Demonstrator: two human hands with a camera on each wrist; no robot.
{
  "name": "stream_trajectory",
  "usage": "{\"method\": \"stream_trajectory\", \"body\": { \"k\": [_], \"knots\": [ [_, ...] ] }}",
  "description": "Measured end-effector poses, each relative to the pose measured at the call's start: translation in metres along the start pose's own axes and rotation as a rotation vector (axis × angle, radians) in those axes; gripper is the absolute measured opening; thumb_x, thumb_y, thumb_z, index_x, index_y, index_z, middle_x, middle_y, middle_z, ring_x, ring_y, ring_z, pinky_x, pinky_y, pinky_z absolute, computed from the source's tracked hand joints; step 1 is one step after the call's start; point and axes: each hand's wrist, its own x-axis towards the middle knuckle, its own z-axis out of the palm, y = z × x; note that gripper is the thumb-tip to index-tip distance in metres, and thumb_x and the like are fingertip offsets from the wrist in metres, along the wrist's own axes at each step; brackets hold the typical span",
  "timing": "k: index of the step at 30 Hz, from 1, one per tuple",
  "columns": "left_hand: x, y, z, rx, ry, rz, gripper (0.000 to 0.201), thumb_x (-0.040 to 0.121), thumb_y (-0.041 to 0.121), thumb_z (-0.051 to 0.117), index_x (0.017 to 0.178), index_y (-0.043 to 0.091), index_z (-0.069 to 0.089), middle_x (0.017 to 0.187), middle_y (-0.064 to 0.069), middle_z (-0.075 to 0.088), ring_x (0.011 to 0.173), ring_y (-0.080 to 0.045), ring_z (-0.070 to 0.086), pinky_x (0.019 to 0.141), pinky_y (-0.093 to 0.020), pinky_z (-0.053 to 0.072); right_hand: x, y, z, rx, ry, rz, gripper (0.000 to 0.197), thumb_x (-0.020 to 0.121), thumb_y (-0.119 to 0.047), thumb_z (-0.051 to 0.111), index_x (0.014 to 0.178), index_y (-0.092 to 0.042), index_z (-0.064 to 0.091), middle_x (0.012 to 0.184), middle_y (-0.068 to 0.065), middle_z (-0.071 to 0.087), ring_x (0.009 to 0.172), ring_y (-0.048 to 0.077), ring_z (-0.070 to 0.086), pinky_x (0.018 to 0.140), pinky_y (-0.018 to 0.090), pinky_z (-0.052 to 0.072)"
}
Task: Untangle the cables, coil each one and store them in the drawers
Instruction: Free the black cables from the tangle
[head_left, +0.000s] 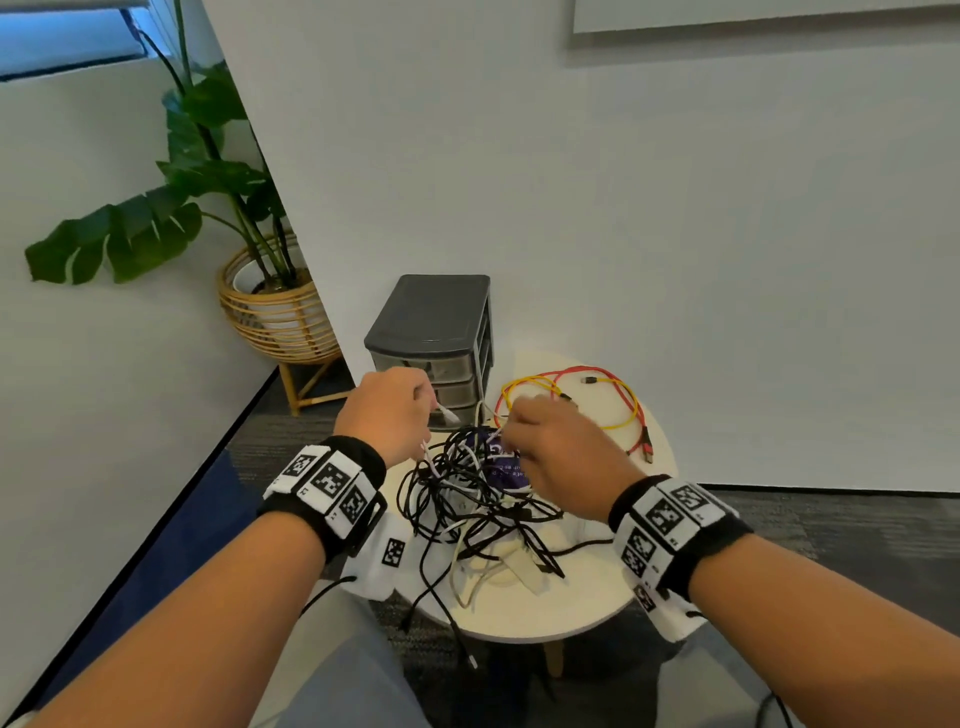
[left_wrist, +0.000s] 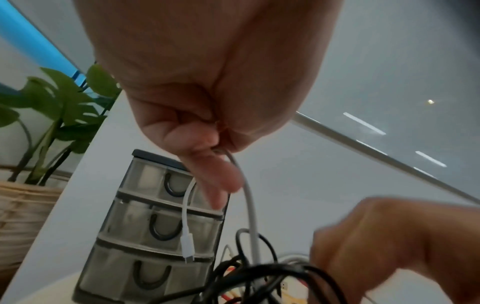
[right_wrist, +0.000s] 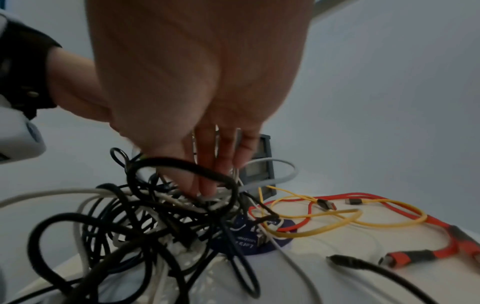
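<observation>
A tangle of black and white cables (head_left: 467, 499) (right_wrist: 145, 222) is heaped in the middle of a small round cream table (head_left: 545, 613). My left hand (head_left: 423, 402) (left_wrist: 221, 144) pinches a white cable (left_wrist: 249, 205) above the heap's left side. Its white connector (left_wrist: 187, 246) dangles in front of the drawers. My right hand (head_left: 511, 431) (right_wrist: 202, 191) reaches down into the top of the tangle, fingertips bunched on a white strand under a black loop. The dark grey three-drawer unit (head_left: 431, 322) (left_wrist: 145, 226) stands at the table's back left, all drawers closed.
Loose red (head_left: 641, 431) and yellow (head_left: 623, 410) cables lie at the table's back right. A purple round card (right_wrist: 259, 242) lies under the cables. One black cable (head_left: 452, 629) hangs over the front edge. A potted plant in a wicker stand (head_left: 275, 312) is behind left; the wall is close behind.
</observation>
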Motion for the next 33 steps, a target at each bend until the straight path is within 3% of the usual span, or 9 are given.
{"method": "stream_trajectory", "body": {
  "k": [4,7,10,13,16,20,24,29,33],
  "knots": [
    [0.001,-0.002,0.001,0.158,0.057,0.009,0.031,0.104,0.024,0.038,0.086,0.027,0.063,0.077,0.0,0.069,0.061,-0.016,0.07,0.073,-0.041,0.062,0.01,-0.009,0.015,-0.158,-0.461,0.023,0.022,0.092,-0.012,0.05,0.099,-0.016,0.07,0.1,0.008,0.063,0.097,0.029,0.057,0.074,0.037,0.041],
    [0.0,-0.008,-0.006,0.264,0.029,0.005,0.032,0.103,0.027,0.036,0.093,0.026,0.067,0.089,-0.002,0.067,0.072,-0.021,0.069,0.076,-0.042,0.06,0.013,-0.006,0.012,-0.111,-0.54,0.07,0.018,0.099,-0.021,0.05,0.1,-0.018,0.067,0.103,0.006,0.063,0.097,0.026,0.056,0.08,0.038,0.044],
    [-0.004,-0.011,-0.011,0.451,0.014,0.097,0.033,0.1,0.025,0.038,0.101,0.028,0.071,0.101,-0.001,0.067,0.088,-0.025,0.064,0.079,-0.041,0.057,0.009,0.001,0.006,0.146,-0.418,0.13,0.017,0.1,-0.023,0.053,0.093,-0.017,0.067,0.096,0.001,0.066,0.087,0.019,0.057,0.075,0.034,0.046],
    [-0.01,-0.002,-0.005,0.393,0.02,0.339,0.026,0.102,0.036,0.045,0.112,0.033,0.069,0.107,0.005,0.056,0.101,-0.018,0.053,0.089,-0.039,0.046,0.003,0.008,0.005,0.254,-0.304,0.119,0.017,0.097,-0.019,0.053,0.083,-0.016,0.063,0.085,-0.002,0.063,0.08,0.018,0.056,0.072,0.037,0.047],
    [-0.018,0.008,0.021,0.324,-0.214,0.5,0.026,0.096,0.051,0.055,0.119,0.041,0.063,0.118,0.01,0.047,0.117,-0.015,0.039,0.101,-0.041,0.033,-0.001,0.009,0.008,0.273,-0.226,0.124,0.019,0.094,-0.019,0.055,0.077,-0.021,0.062,0.077,-0.007,0.058,0.076,0.015,0.053,0.07,0.036,0.044],
    [-0.022,0.009,0.045,0.364,-0.342,0.392,0.026,0.093,0.058,0.059,0.113,0.043,0.066,0.14,0.008,0.036,0.133,-0.021,0.026,0.104,-0.045,0.024,-0.006,0.013,0.004,0.42,-0.121,0.283,0.021,0.093,-0.014,0.062,0.075,-0.024,0.065,0.079,-0.01,0.06,0.077,0.01,0.055,0.073,0.031,0.044],
    [-0.018,0.008,0.042,0.381,-0.347,0.297,0.024,0.091,0.052,0.063,0.114,0.046,0.065,0.129,0.007,0.04,0.124,-0.021,0.033,0.099,-0.043,0.026,-0.009,0.03,-0.007,0.586,0.074,0.666,0.018,0.094,-0.012,0.062,0.076,-0.01,0.068,0.078,-0.004,0.063,0.076,0.011,0.055,0.071,0.029,0.039],
    [-0.01,0.01,0.042,0.391,-0.333,0.224,0.019,0.095,0.049,0.055,0.112,0.046,0.063,0.125,0.006,0.043,0.124,-0.022,0.034,0.101,-0.047,0.025,-0.008,0.047,-0.011,1.174,0.496,1.164,0.02,0.099,-0.009,0.051,0.084,-0.019,0.058,0.084,0.001,0.059,0.071,0.015,0.056,0.066,0.032,0.046],
    [-0.007,0.009,0.051,0.285,-0.356,0.166,0.023,0.101,0.049,0.045,0.108,0.04,0.064,0.125,0.005,0.041,0.121,-0.023,0.037,0.102,-0.049,0.028,-0.01,0.061,-0.007,0.914,0.391,1.209,0.022,0.097,-0.01,0.05,0.084,-0.023,0.062,0.097,0.007,0.066,0.083,0.023,0.06,0.078,0.041,0.051]
  ]
}}
